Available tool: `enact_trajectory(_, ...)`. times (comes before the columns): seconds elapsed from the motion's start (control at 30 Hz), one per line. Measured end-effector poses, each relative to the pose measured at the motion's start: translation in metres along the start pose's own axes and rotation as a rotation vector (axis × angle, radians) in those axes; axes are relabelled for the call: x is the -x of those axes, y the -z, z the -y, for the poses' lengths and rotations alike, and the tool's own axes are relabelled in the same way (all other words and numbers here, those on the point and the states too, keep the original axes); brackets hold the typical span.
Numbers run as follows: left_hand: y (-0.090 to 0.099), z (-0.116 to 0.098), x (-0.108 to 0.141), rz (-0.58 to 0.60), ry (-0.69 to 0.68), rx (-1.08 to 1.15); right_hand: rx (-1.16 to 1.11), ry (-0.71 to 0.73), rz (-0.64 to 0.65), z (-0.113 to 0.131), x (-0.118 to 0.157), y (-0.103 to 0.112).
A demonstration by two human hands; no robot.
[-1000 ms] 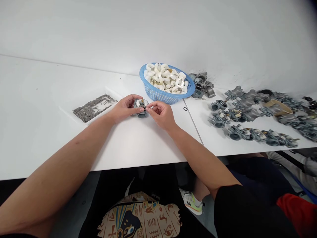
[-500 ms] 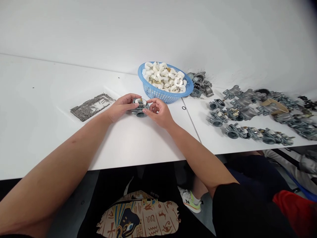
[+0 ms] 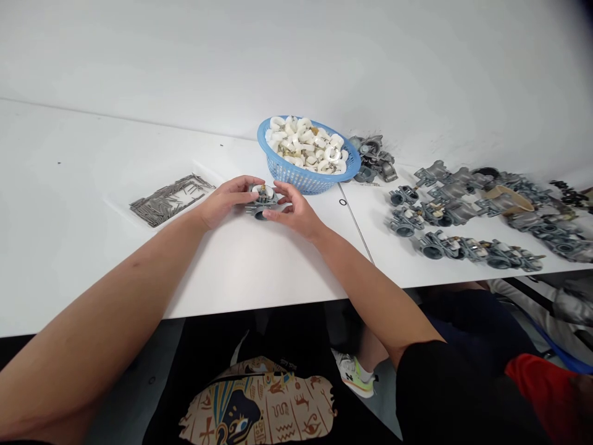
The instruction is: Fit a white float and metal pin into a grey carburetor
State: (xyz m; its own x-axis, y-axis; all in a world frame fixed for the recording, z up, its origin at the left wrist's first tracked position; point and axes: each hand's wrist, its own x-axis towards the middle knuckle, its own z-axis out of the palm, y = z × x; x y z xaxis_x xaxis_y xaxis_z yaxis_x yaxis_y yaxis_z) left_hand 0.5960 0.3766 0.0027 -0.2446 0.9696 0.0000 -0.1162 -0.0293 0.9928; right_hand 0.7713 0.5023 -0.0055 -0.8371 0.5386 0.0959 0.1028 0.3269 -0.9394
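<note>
Counter: the white counter (image 3: 259, 266) ran from left to right, a seam crossing it right of the hands.
Rows: grey metal castings (image 3: 456, 244) stood in uneven lines on the right side.
Basket: the blue basket (image 3: 296, 178), heaped with white plastic pieces (image 3: 308, 145), sat on the far side, just beyond the right hand (image 3: 299, 213).
Tray: the shallow tray (image 3: 188, 193) of thin metal pins (image 3: 160, 209) lay to the left, near the left hand (image 3: 227, 199).
Left fingers: closed on the metal body, the thumb at its near left, the forefinger along its far left edge.
Right fingers: parted around its right side, thumb at the near edge, forefinger at the far right; whether they pressed on it could not be told.
Metal body (image 3: 265, 203): between both hands, round opening towards the near side.
White insert (image 3: 269, 192): in the body's top, between the two sets of fingers.
Ring: one small dark ring (image 3: 342, 205) lay near the seam, right of the right hand.
</note>
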Motion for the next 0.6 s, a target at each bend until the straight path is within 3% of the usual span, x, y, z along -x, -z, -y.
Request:
enact_trajectory(0.1, -0.001, 0.000, 0.001, -0.003, 0.005, -0.122, 0.025, 0.008, 0.076, 0.000, 0.000, 0.001)
enact_trajectory(0.37, -0.001, 0.003, 0.000, 0.023, -0.021, -0.302, 0.125, 0.095, 0.077, -0.005, -0.003, 0.002)
enact_trajectory(0.5, 0.000, 0.002, 0.002, 0.092, 0.011, -0.454, 0.250, -0.006, 0.062, 0.007, 0.004, 0.007)
enact_trajectory(0.6, 0.002, 0.007, 0.001, 0.000, 0.076, -0.619, 0.387, -0.101, 0.106, 0.019, 0.010, 0.013)
